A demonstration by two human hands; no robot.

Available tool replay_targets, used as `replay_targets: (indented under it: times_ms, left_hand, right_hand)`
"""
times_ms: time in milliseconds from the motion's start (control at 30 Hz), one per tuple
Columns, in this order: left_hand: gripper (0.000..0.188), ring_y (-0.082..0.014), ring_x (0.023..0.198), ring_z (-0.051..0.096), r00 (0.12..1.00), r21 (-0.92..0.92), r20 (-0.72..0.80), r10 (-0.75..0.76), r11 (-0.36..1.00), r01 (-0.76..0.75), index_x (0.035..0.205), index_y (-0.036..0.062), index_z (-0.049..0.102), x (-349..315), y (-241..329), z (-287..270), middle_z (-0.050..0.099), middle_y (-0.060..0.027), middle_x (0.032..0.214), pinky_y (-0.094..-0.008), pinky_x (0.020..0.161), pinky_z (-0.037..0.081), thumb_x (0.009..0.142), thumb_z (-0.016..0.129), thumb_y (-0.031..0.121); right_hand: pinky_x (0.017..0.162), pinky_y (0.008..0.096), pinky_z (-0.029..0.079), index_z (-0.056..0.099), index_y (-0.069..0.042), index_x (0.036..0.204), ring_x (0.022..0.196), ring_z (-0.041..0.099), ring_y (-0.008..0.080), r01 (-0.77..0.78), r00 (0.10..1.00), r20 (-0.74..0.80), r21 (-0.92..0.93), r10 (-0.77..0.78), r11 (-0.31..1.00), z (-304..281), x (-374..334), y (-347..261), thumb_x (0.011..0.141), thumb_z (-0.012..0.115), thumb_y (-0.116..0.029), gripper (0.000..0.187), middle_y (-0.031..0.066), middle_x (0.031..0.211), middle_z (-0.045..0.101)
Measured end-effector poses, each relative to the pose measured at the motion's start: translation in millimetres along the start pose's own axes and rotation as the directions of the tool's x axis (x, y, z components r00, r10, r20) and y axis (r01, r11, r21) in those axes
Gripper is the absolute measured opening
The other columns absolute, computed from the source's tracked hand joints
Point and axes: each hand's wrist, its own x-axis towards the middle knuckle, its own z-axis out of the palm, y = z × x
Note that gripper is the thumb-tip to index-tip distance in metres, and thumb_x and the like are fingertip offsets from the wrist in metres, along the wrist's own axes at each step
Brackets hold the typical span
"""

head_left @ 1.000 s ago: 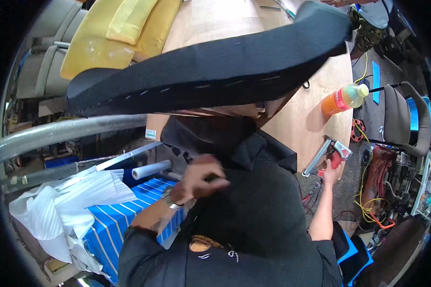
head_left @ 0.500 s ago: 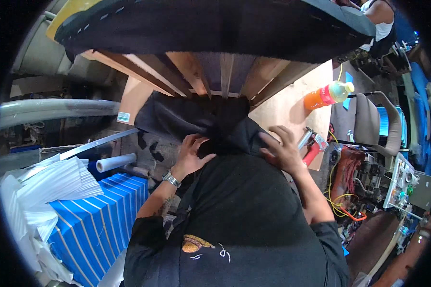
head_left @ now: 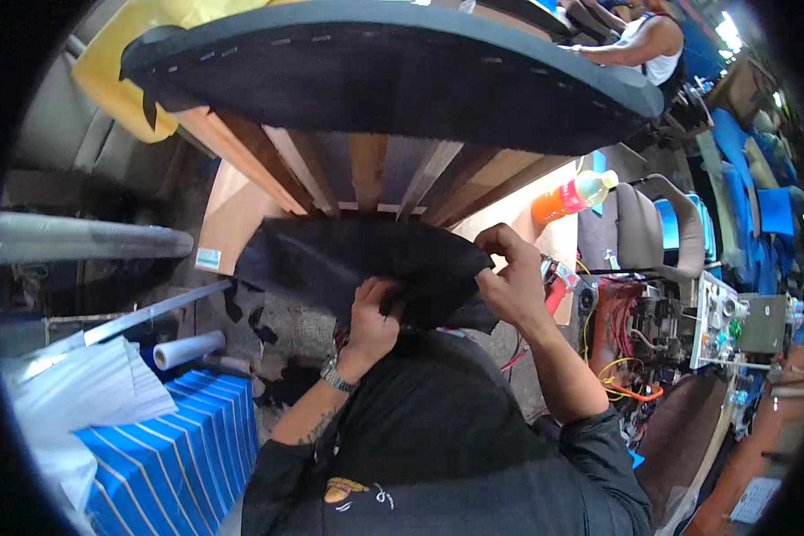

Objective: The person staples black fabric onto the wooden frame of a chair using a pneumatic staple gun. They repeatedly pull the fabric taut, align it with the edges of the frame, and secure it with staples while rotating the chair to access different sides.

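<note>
The black cloth (head_left: 322, 255) hangs at the table's (head_left: 225, 207) near edge, against the slatted frame (head_left: 366, 165). The right hand (head_left: 520, 281) pinches its right end; the left hand (head_left: 373, 329) curls its fingers on it, grip unclear. The bottle (head_left: 563, 201) stands by the table's right edge.

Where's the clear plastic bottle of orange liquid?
In the head view, right of centre: the bottle is on the pale wooden table, beyond the right hand and the red-and-silver handheld tool.

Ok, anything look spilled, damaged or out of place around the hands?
Dark scraps lie loose on the floor left of the left hand, looking untidy, perhaps offcuts. The orange bottle looks capped, with no visible spill.
</note>
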Motion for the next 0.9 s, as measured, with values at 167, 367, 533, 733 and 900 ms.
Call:
replay_targets:
  times_ms: [167,367,533,733,900]
  left_hand:
    - [0.02,-0.0151,0.076,0.06,0.992,-0.23,0.119,0.036,0.973,-0.008,0.092,-0.001,0.061,14.1,44.8,-75.0,0.061,-0.0075,0.081,-0.0244,0.068,0.045,0.073,0.061,-0.006]
    - [0.012,-0.0052,0.078,0.056,0.777,-0.145,0.604,-0.176,0.935,0.325,0.097,-0.0011,0.061,54.3,114.5,-185.2,0.061,0.0012,0.085,-0.0212,0.071,0.045,0.086,0.059,0.005]
    - [0.02,-0.0064,0.079,0.053,0.881,-0.191,0.473,0.009,0.977,0.093,0.102,0.0051,0.057,53.1,162.9,-203.7,0.057,0.0011,0.087,-0.0229,0.072,0.044,0.085,0.064,0.013]
    - [0.043,-0.0115,0.068,0.048,0.822,0.253,0.343,0.454,0.798,-0.546,0.097,0.0062,0.061,27.0,226.6,-205.4,0.048,-0.0019,0.079,-0.0253,0.062,0.039,0.063,0.082,0.022]
    - [0.012,-0.0112,0.07,0.052,0.843,0.337,0.356,0.403,0.786,-0.518,0.078,0.002,0.064,23.3,243.4,-205.0,0.055,-0.0034,0.072,-0.026,0.063,0.042,0.071,0.073,0.007]
  right_hand:
    - [0.07,0.0237,0.047,0.055,0.002,0.095,0.074,0.057,0.0102,-0.04,0.999,0.025,0.143,0.037,0.989,-15.4,-4.4,-21.4,0.065,0.05,0.01,0.032,0.0027,0.084,0.057]
    - [0.054,0.018,0.034,0.056,-0.003,0.104,0.059,0.045,0.0012,-0.218,0.915,0.36,0.059,0.183,0.974,-46.2,-19.1,-106.2,0.072,0.065,0.005,0.034,-0.0045,0.066,0.05]
    - [0.048,0.0182,0.03,0.062,-0.006,0.1,0.054,0.035,-0.0005,0.009,0.932,0.363,-0.053,0.011,0.999,-78.7,-34.7,-143.5,0.074,0.074,-0.002,0.03,-0.0073,0.061,0.039]
    - [0.049,0.018,0.035,0.067,-0.003,0.086,0.057,0.046,-0.0012,0.154,0.928,0.346,-0.026,-0.136,0.988,-105.4,-46.7,-157.3,0.08,0.068,-0.005,0.006,-0.0031,0.065,0.059]
    - [0.054,0.022,0.041,0.062,-0.007,0.102,0.064,0.054,0.008,0.356,0.933,0.018,-0.186,-0.359,0.916,-62.0,-83.5,-153.2,0.078,0.071,-0.012,0.026,0.0022,0.081,0.061]
